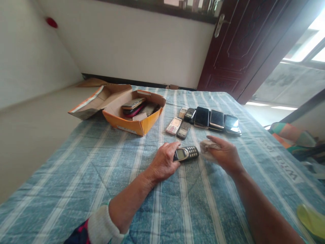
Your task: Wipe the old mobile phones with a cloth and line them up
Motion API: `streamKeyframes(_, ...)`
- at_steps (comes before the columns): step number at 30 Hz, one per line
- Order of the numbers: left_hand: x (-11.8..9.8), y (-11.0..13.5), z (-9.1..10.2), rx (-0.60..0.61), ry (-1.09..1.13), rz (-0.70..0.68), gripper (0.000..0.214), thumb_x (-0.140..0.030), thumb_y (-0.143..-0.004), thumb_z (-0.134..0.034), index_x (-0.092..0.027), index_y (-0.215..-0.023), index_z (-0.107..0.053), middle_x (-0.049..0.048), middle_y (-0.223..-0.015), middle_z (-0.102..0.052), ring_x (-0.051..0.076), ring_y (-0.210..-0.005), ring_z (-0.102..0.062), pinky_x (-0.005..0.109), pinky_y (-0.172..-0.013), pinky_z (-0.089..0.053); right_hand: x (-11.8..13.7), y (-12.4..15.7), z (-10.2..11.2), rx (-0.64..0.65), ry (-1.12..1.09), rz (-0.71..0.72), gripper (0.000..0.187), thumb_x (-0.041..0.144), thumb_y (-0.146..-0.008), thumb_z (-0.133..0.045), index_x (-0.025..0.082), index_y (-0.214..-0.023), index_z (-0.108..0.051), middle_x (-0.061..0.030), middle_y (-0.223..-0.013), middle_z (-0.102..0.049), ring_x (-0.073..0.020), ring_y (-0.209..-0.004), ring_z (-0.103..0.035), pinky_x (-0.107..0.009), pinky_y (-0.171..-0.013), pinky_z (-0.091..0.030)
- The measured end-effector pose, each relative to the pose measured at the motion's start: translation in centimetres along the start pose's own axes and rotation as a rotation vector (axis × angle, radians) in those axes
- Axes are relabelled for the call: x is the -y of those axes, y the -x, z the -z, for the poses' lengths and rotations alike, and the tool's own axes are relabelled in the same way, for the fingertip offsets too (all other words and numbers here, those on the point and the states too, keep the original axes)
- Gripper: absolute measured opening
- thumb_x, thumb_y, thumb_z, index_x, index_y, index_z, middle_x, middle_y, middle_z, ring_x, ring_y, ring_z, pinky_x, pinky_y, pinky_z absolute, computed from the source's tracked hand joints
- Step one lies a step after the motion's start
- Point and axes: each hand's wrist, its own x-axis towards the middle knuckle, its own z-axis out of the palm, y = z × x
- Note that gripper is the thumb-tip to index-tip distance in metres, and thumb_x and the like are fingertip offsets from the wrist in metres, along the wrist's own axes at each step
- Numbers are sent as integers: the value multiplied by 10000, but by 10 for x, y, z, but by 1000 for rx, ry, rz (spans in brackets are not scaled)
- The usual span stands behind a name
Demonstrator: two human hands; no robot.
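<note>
My left hand grips the near end of a dark old keypad phone that lies on the blue striped cloth. Just to the phone's right, my right hand is closed on a crumpled white cloth. Beyond them lie rows of phones: a pink keypad phone, a grey one, two small ones behind, and three dark smartphones side by side.
An orange cardboard box with its lid open holds several more phones at the left back. A dark wooden door stands behind. Coloured fabric lies at the right edge, a yellow-green object at the lower right.
</note>
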Motion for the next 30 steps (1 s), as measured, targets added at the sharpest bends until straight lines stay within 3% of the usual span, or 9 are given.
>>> streamKeyframes(7,0,-1,0,5,-17,-13,503,-94,-655,-652,-120,-1150,-564,95,-1042,-649,235,-970,-573,390,-897,-486,13,7,-5,206,3,100,199,235,-761,-606,189,-900,-741,-44,-894,-691,-174,-801,-646,-296,-737,-481)
streamKeyframes(14,0,-1,0,8,-29,-16,448,-98,-664,-650,-126,-1107,-585,77,-1001,-655,225,-937,-583,366,-872,-492,16,10,-12,284,66,230,220,99,-789,-547,195,-882,-721,-40,-932,-693,-159,-864,-635,-265,-779,-452)
streamKeyframes(22,-1,-1,1,11,-25,-15,440,-91,-659,-658,-149,-1091,-594,63,-1015,-668,228,-948,-582,364,-875,-486,11,4,-17,279,209,212,228,79,-775,-526,202,-834,-710,-7,-784,-649,-146,-741,-592,-240,-667,-396)
streamKeyframes(30,1,-2,-1,-4,-30,-12,420,-114,-682,-632,-146,-1098,-595,71,-1001,-671,228,-932,-589,358,-853,-494,21,2,-31,212,633,332,217,87,-822,-478,187,-824,-670,-50,-838,-616,-182,-819,-525,-275,-661,-318)
